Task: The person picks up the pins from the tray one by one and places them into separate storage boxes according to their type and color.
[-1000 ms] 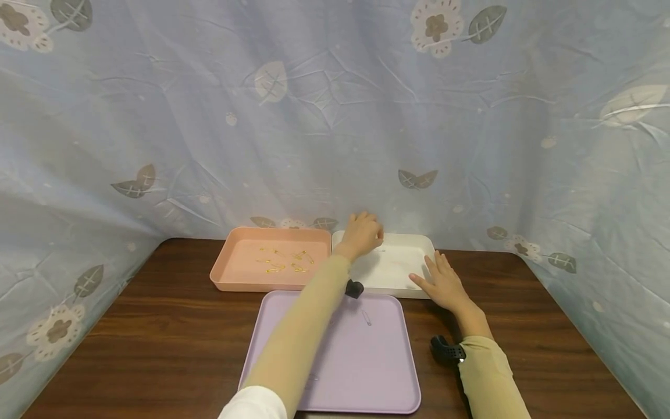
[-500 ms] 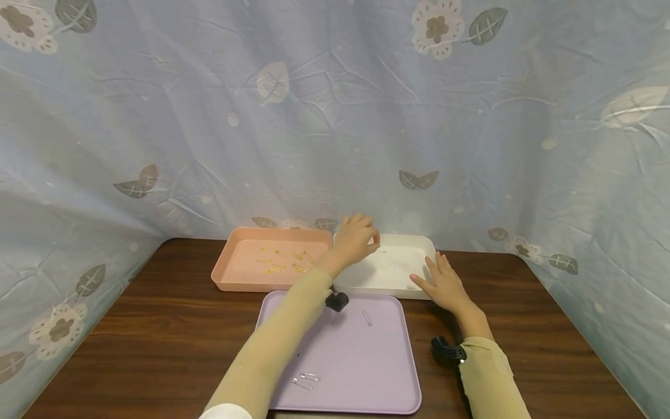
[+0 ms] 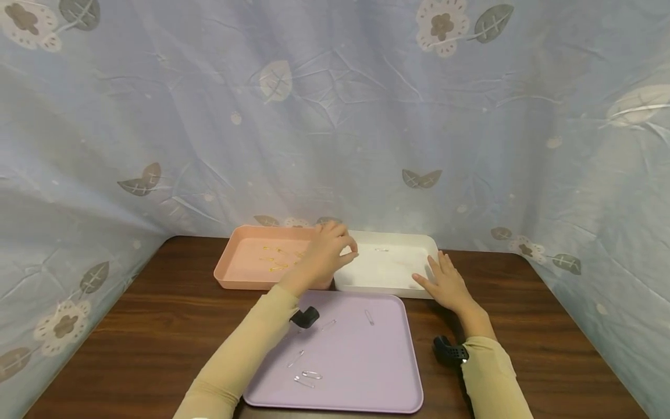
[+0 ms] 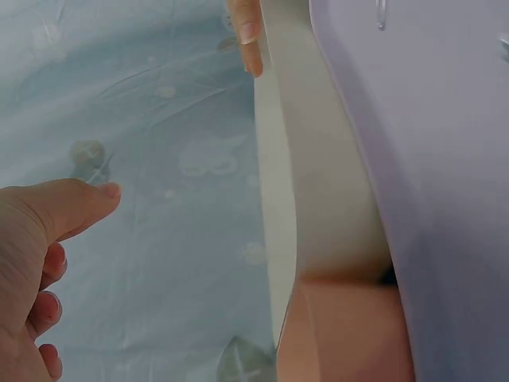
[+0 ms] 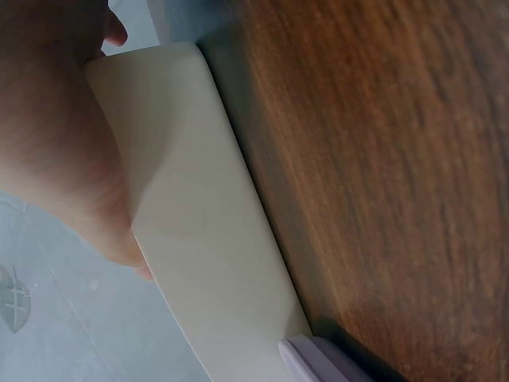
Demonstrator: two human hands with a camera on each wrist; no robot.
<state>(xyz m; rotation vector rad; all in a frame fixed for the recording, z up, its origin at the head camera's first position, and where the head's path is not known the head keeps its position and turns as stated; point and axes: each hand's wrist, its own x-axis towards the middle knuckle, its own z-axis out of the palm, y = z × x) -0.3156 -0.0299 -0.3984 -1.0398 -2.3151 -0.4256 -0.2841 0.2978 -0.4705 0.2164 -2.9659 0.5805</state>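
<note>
My left hand point(image 3: 327, 250) hangs above the meeting edges of the pink tray point(image 3: 222, 273) and the white tray point(image 3: 366, 288). Its fingers are loosely bent; the left wrist view shows the thumb point(image 4: 79, 207) apart from them and nothing held. One silver safety pin point(image 3: 381, 249) lies in the white tray. Gold safety pins point(image 3: 277, 267) lie in the pink tray, some hidden behind the left hand. My right hand point(image 3: 447, 285) rests on the white tray's right rim with fingers spread. Several silver safety pins point(image 3: 312, 375) are scattered on the purple tray point(image 3: 361, 372).
All three trays stand on a dark wooden table point(image 3: 157, 326), the purple one in front of the other two. A patterned blue curtain point(image 3: 335, 145) hangs close behind them. Each wrist carries a black strapped device point(image 3: 450, 352).
My left hand has moved left and a little nearer, from over the white tray towards the pink one, uncovering silver pins on the purple tray. The right hand stays put.
</note>
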